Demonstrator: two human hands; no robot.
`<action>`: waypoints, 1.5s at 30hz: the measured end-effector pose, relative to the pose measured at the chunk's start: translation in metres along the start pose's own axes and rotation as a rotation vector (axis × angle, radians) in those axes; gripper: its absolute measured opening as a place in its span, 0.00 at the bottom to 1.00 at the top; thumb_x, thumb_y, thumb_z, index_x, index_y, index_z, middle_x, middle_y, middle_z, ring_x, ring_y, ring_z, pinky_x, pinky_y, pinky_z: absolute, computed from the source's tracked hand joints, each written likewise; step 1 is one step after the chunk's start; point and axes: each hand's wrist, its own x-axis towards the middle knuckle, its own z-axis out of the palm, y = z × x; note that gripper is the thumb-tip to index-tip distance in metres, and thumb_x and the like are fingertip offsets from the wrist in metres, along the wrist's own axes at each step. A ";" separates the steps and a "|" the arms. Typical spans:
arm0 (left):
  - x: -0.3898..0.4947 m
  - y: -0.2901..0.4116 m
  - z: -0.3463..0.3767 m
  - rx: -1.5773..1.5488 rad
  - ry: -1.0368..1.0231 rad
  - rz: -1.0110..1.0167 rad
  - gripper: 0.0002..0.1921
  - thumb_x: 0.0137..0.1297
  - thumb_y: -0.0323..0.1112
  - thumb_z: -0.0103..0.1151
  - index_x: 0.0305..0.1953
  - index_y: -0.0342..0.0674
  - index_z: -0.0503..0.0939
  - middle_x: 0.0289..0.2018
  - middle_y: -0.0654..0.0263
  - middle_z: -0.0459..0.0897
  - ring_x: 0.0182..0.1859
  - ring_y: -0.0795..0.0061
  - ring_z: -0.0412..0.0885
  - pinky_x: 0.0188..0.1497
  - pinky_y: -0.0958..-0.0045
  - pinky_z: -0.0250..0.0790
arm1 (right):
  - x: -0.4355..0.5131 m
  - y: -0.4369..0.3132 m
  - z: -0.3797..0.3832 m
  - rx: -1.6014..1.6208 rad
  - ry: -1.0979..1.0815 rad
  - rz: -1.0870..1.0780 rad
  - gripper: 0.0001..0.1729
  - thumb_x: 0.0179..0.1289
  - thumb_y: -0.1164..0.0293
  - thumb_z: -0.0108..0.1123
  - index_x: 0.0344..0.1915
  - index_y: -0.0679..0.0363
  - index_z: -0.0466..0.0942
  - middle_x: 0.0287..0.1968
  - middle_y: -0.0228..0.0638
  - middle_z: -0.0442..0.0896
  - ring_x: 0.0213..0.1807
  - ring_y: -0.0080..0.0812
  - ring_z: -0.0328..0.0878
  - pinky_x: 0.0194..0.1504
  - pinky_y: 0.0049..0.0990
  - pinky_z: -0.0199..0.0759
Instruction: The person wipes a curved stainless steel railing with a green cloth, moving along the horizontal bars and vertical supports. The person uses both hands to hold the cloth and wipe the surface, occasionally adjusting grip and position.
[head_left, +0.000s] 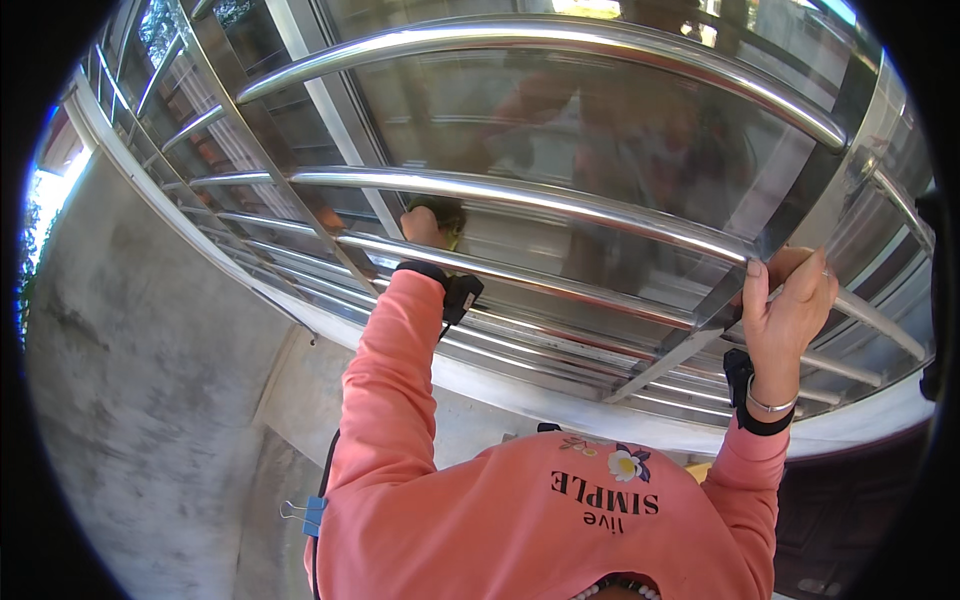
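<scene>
My left hand (424, 227) reaches between the stainless steel bars of a window guard, close to the window glass (637, 150). A dark green cloth or sponge (451, 217) shows at its fingers, against the pane beside the window frame (352, 142). On the right, my right hand (787, 300) grips the guard's flat upright post (720, 296) where a round horizontal bar (525, 202) meets it. Its thumb lies in front and the other fingers are partly hidden. Both wrists wear black straps, and the right one also carries a silver bangle.
More steel bars (540, 281) cross above and below my forearms. A white ledge (495, 390) runs beneath the guard. To the left stands a grey concrete wall (135, 360); a dark panelled door (847, 517) lies at the lower right. A blue binder clip (313, 517) holds a cable at my sleeve.
</scene>
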 end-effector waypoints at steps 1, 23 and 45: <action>-0.001 0.009 0.000 -0.212 -0.004 -0.001 0.17 0.40 0.28 0.70 0.36 0.35 0.81 0.33 0.50 0.82 0.37 0.50 0.80 0.43 0.60 0.73 | 0.000 0.000 0.000 0.016 0.010 -0.004 0.32 0.55 0.66 0.61 0.53 0.75 0.60 0.22 0.27 0.75 0.25 0.31 0.71 0.47 0.37 0.59; -0.108 0.302 0.063 -0.880 -0.429 0.118 0.11 0.53 0.30 0.60 0.37 0.32 0.76 0.34 0.49 0.80 0.35 0.50 0.78 0.37 0.61 0.71 | -0.001 0.005 0.003 0.065 0.010 0.015 0.36 0.52 0.60 0.64 0.55 0.71 0.63 0.22 0.27 0.74 0.28 0.33 0.72 0.48 0.38 0.60; -0.135 0.281 0.052 -1.321 -0.813 -0.447 0.13 0.66 0.35 0.48 0.48 0.37 0.75 0.37 0.63 0.80 0.36 0.73 0.79 0.33 0.72 0.74 | -0.003 0.005 0.003 0.088 -0.021 0.040 0.41 0.50 0.61 0.66 0.59 0.70 0.60 0.23 0.27 0.74 0.31 0.33 0.73 0.51 0.41 0.59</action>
